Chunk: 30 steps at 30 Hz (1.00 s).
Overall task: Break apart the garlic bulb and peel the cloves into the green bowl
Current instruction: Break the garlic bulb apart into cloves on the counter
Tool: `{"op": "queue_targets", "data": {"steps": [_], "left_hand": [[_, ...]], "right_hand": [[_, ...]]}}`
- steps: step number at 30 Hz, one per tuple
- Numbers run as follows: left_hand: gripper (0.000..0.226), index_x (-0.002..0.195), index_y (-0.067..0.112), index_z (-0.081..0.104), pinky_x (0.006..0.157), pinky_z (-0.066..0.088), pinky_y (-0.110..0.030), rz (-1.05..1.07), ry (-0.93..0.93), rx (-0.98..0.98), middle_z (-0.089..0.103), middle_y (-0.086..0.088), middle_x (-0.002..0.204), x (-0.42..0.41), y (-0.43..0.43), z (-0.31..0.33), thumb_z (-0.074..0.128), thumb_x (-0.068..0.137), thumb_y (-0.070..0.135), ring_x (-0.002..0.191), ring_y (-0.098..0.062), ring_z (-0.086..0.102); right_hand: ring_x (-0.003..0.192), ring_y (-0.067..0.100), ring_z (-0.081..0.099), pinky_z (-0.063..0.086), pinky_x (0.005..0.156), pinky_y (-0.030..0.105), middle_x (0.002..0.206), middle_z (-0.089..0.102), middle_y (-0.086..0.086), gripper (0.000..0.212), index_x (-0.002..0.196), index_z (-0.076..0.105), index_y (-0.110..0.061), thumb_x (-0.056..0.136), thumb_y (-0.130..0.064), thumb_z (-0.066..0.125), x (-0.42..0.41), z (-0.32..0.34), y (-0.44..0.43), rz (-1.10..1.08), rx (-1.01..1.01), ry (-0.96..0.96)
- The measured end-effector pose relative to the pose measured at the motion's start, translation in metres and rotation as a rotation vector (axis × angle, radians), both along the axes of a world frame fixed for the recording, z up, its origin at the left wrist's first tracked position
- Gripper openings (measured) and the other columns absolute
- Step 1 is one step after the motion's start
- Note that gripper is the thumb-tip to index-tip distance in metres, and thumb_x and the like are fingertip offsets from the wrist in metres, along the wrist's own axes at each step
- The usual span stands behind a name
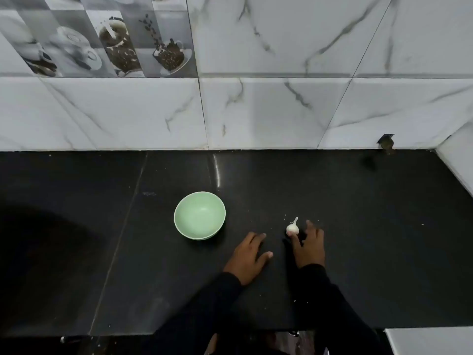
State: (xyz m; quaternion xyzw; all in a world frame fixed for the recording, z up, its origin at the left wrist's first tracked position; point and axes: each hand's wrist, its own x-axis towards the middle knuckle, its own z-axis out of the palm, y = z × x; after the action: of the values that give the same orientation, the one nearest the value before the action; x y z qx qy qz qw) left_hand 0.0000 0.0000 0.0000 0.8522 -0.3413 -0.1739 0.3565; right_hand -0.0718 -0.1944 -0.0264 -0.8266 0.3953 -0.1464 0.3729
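Garlic bulb [292, 228], whole, stands on the tabletop [371, 239] at the fingertips of the released right grip [308, 245], one finger touching it. Left grip [249, 254] lies flat, released, with the green bowl [199, 215] beyond-left. The bulb is likely light, papery and brittle, and is best pinched around its belly.

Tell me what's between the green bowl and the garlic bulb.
Bare black counter, seen in the head view; the left hand rests just short of that stretch.

Only bowl [200, 215] left of hands.
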Motion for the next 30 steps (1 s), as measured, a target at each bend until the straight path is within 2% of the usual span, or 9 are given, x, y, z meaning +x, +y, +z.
{"op": "queue_targets", "data": {"steps": [4,7,10,12,14,18,20,24,30], "left_hand": [[0.054,0.146,0.015,0.05,0.086,0.047,-0.018,0.035,0.136,-0.039,0.052,0.0,0.126,0.014,-0.031,0.011,0.064,0.098,0.034,0.088,-0.01,0.057],[0.051,0.144,0.013,0.051,0.09,0.043,-0.015,0.049,0.153,-0.06,0.055,-0.003,0.127,0.024,-0.04,0.006,0.065,0.097,0.028,0.092,-0.009,0.055],[0.047,0.14,0.011,0.057,0.098,0.048,-0.025,0.061,0.157,-0.102,0.058,-0.001,0.122,0.037,-0.044,-0.001,0.065,0.096,0.026,0.1,-0.007,0.057],[0.04,0.133,0.013,0.063,0.091,0.048,-0.02,0.064,0.163,-0.129,0.059,0.003,0.114,0.046,-0.047,-0.005,0.064,0.095,0.024,0.095,-0.003,0.059],[0.029,0.12,0.015,0.07,0.081,0.047,-0.018,0.059,0.154,-0.138,0.058,0.006,0.104,0.055,-0.046,-0.008,0.065,0.093,0.024,0.085,0.001,0.058],[0.019,0.104,0.02,0.074,0.074,0.053,-0.034,0.035,0.14,-0.188,0.06,0.005,0.097,0.074,-0.044,-0.014,0.068,0.09,0.031,0.078,-0.008,0.062],[0.017,0.103,0.018,0.073,0.075,0.051,-0.032,0.006,0.093,-0.215,0.06,0.004,0.097,0.081,-0.043,-0.019,0.068,0.091,0.03,0.082,-0.01,0.061],[0.011,0.106,0.013,0.071,0.08,0.045,-0.019,-0.027,0.008,-0.298,0.06,0.005,0.102,0.086,-0.038,-0.031,0.066,0.098,0.019,0.093,-0.007,0.062],[0.018,0.114,0.01,0.068,0.086,0.047,-0.018,-0.083,-0.083,-0.386,0.062,0.004,0.11,0.086,-0.032,-0.039,0.065,0.097,0.008,0.1,-0.008,0.063]], "right_hand": [[0.095,0.025,0.065,0.051,0.091,0.036,0.121,0.054,0.007,0.041,0.129,0.064,-0.009,0.093,-0.023,0.075,0.015,0.009,0.003,0.15,0.08,0.078],[0.083,0.017,0.06,0.046,0.082,0.026,0.11,0.055,0.003,0.033,0.123,0.068,-0.009,0.091,-0.014,0.075,0.024,0.01,0.01,0.251,0.073,0.081],[0.077,0.014,0.058,0.046,0.078,0.026,0.104,0.057,0.003,0.027,0.116,0.071,-0.011,0.089,-0.01,0.075,0.031,0.006,0.01,0.345,0.076,0.068],[0.074,0.01,0.06,0.05,0.076,0.029,0.098,0.058,0.0,0.024,0.11,0.073,-0.015,0.087,-0.012,0.077,0.035,0.001,0.01,0.382,0.067,0.015],[0.072,0.004,0.061,0.05,0.073,0.023,0.093,0.059,-0.004,0.022,0.107,0.074,-0.018,0.086,-0.013,0.08,0.039,-0.003,0.008,0.399,0.062,-0.03],[0.08,0.0,0.064,0.046,0.069,0.008,0.089,0.059,-0.008,0.023,0.104,0.074,-0.023,0.085,-0.014,0.083,0.046,-0.005,0.005,0.447,0.093,-0.126],[0.081,0.001,0.064,0.046,0.069,0.008,0.09,0.06,-0.008,0.025,0.105,0.073,-0.025,0.084,-0.018,0.085,0.052,-0.005,0.0,0.495,0.104,-0.147],[0.073,0.002,0.065,0.046,0.063,0.008,0.087,0.062,-0.011,0.037,0.101,0.074,-0.022,0.075,-0.048,0.08,0.063,-0.009,-0.017,0.605,0.05,-0.203],[0.065,0.011,0.065,0.048,0.056,0.015,0.086,0.064,-0.012,0.028,0.098,0.072,-0.026,0.079,-0.037,0.089,0.064,-0.019,-0.02,0.651,0.006,-0.315]]}}
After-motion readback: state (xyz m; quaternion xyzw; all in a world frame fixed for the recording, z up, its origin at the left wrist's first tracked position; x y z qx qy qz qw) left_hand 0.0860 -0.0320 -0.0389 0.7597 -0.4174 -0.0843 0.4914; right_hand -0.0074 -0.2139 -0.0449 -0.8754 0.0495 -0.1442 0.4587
